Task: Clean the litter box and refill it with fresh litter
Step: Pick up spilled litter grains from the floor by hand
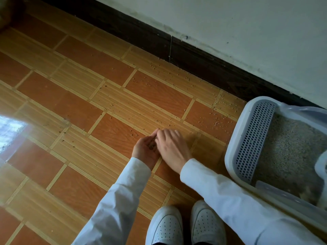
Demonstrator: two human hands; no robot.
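Spilled-litter cleanup: cupped left hand grips brown litter granules; I cannot tell the right hand grip. Next, probably: keep the palm level and gather strays off the orange tiled floor.

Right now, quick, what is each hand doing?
Left hand: cupped palm up, holding litter grains.
Right hand: fingers bent over the left palm; whether they pinch anything cannot be told.

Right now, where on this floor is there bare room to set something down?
Bare: the tiles left of the left sleeve, below the bright glare. Crowded: scattered litter pellets between the baseboard and the litter box.
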